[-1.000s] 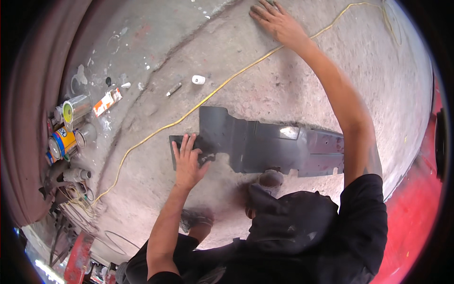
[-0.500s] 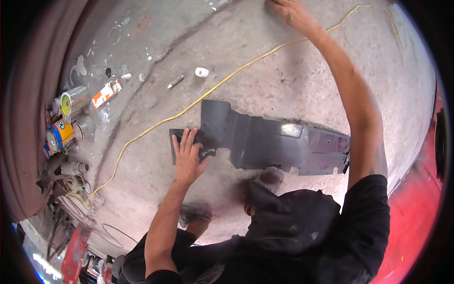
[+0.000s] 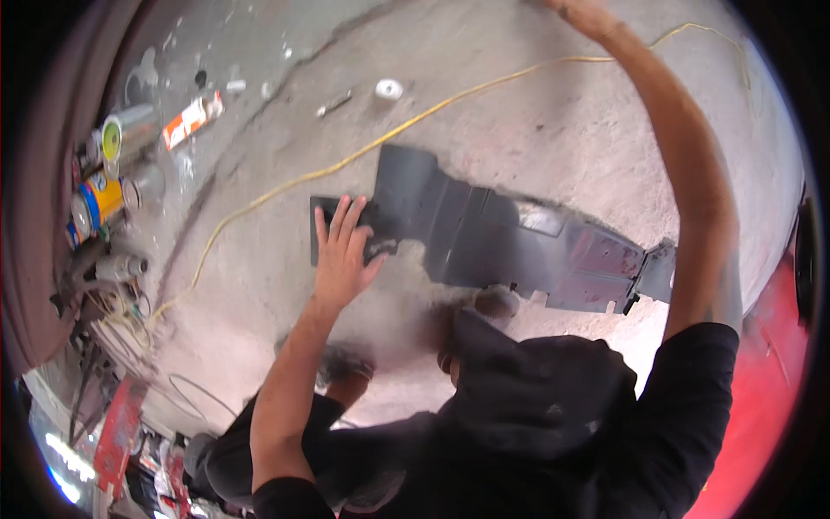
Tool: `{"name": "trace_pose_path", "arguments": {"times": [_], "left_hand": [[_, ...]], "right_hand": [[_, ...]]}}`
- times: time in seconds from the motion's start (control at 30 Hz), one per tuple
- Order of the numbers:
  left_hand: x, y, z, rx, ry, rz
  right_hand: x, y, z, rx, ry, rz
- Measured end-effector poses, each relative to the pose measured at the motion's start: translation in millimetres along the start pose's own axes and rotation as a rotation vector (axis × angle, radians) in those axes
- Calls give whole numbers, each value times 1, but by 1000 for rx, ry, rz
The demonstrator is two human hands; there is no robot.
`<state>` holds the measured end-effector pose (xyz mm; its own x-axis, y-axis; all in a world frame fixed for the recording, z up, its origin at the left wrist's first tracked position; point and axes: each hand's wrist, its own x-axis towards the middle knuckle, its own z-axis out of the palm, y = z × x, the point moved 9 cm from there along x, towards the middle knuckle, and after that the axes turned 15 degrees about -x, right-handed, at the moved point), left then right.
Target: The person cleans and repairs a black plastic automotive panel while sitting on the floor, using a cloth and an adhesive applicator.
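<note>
A dark grey plastic panel with cut-out edges lies flat on the concrete floor. My left hand rests palm down on its narrow left end, with the fingers outstretched and a thumb apart. Far from the panel, at the top edge of the view, my right hand reaches out over the floor. Its fingers are cut off and smeared, so what they touch, if anything, is hidden.
A yellow cord curves across the floor beyond the panel. Past it lie a white round piece and a small slim tool. Paint cans and an orange-white box stand at left; a red surface is at right.
The whole view has shifted, so more of the panel's right end shows. My left hand stays on the panel. My right arm is still stretched out, its hand further toward the top edge.
</note>
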<state>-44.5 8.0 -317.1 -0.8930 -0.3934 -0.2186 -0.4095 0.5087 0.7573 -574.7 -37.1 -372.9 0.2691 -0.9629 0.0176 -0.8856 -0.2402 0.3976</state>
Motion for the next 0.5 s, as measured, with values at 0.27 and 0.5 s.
{"name": "trace_pose_path", "arguments": {"times": [0.27, 0.5], "left_hand": [[-3, -4, 3, 23, -1, 18], [-11, -7, -1, 22, 36, 48]], "right_hand": [[-13, 14, 20, 255, -89, 336], [-38, -104, -123, 690, -35, 682]]}}
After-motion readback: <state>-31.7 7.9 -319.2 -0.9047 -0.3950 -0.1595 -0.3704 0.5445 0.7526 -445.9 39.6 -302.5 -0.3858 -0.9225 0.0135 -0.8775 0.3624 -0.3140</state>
